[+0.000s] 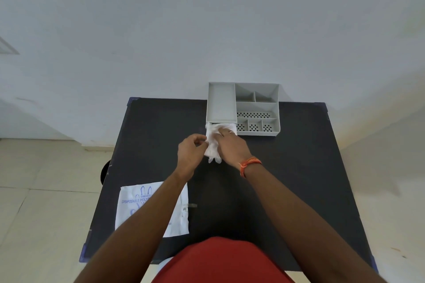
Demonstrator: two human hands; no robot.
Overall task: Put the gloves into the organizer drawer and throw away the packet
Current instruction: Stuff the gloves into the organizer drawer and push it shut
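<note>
A bunch of thin white gloves [211,145] lies partly inside the pulled-out drawer [224,126] at the lower left of the grey organizer [257,108]; its finger ends hang out over the table. My right hand [231,145] presses on the gloves at the drawer mouth. To their left, my left hand [192,153] pinches their edge. The flat white packet [138,209] with blue print lies at the table's near left, partly under my left forearm.
The black table [299,167] stands against a white wall. The organizer sits at its far edge, with several open compartments to the right. A dark round object [104,172] shows on the floor beyond the table's left edge.
</note>
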